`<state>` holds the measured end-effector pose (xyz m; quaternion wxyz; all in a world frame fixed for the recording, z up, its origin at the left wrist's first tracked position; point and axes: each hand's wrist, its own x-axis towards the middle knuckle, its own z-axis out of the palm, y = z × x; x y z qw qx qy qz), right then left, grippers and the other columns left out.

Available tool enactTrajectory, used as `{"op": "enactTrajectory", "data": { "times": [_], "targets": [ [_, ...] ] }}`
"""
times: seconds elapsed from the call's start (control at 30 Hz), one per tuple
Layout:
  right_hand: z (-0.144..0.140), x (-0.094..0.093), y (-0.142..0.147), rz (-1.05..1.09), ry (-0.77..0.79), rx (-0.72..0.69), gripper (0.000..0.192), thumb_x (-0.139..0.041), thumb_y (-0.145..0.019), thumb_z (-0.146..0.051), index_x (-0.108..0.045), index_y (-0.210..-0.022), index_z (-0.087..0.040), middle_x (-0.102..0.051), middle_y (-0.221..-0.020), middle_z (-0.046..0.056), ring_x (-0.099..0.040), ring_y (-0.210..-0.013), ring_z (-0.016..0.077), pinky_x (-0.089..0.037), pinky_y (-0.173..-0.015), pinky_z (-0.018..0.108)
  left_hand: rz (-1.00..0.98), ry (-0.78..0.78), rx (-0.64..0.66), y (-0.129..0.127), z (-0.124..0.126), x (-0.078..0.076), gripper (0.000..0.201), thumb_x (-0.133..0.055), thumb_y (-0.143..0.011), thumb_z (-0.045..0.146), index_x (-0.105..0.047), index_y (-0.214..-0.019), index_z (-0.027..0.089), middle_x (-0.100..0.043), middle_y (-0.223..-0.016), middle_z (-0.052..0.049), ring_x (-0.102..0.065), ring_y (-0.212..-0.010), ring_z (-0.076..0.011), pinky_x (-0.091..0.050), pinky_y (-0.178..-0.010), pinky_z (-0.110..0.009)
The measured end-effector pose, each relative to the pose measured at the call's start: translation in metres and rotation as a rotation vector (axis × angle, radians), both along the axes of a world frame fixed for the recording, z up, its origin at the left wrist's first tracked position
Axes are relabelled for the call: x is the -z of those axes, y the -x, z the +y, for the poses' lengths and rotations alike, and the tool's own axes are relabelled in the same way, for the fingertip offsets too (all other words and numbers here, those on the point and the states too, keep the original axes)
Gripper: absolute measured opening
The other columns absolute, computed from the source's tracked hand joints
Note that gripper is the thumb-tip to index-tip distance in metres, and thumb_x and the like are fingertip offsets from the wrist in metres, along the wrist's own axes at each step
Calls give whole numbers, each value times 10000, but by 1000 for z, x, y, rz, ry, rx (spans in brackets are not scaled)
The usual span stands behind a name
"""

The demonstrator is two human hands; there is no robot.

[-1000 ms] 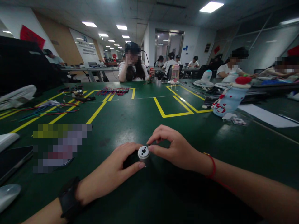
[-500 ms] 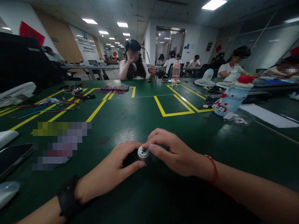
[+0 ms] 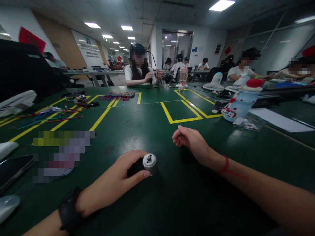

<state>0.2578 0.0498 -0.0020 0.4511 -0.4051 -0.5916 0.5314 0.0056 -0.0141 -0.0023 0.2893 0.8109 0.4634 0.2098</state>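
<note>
Left hand (image 3: 115, 186) fingers gripping small metal cylinder (image 3: 149, 163), right hand (image 3: 190, 141) loosely curled, empty

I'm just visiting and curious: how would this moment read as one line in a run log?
left hand: grips small silver-capped cylindrical motor upright on green table | right hand: lifted off, empty, fingers loosely curled

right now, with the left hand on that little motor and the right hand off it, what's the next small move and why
Probably bring the right hand back to the motor. The left hand grips it on the table with its silver end and short shaft facing up and uncovered, while the right hand hovers apart with nothing visible in it.
</note>
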Motion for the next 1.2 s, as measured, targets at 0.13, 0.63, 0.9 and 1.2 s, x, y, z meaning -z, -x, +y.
{"op": "enactTrajectory", "data": {
  "times": [0.13, 0.63, 0.9, 1.2],
  "targets": [
    [8, 5, -3, 42, 87, 99, 378, -497, -858, -483, -567, -663, -167, -545, -615, 3, -498, -553, 122, -387, -559, 267, -1, 11, -1, 1, -1, 0, 307, -562, -892, 415, -508, -1184, 337, -602, -1173, 13, -577, -1045, -214, -464, -935, -358],
    [-7, 2, 4, -201, -90, 8, 281, -588, -805, -220, -418, -583, -193, -403, -563, -55, -353, -525, 103, -303, -525, 261, -15, 9, -3, -1, 0, -3, 291, -562, -888, 425, -529, -1162, 331, -610, -1159, 15, -587, -1040, -217, -457, -949, -371],
    [-45, -15, 32, -387, -502, -137, 119, -616, -826, -187, -641, -942, -192, -571, -900, 5, -517, -807, 126, -412, -691, 255, -24, 11, 20, -1, 1, 2, 302, -572, -890, 397, -513, -1175, 319, -602, -1159, 14, -564, -1047, -206, -456, -950, -370],
    [-43, -15, 45, -364, -529, -72, 105, -665, -818, -243, -714, -901, -204, -553, -874, -6, -514, -755, 95, -402, -659, 229, -2, -7, 9, 0, 2, 5, 311, -574, -889, 415, -486, -1179, 342, -582, -1165, 28, -547, -1076, -203, -426, -963, -358]
  ]
}}
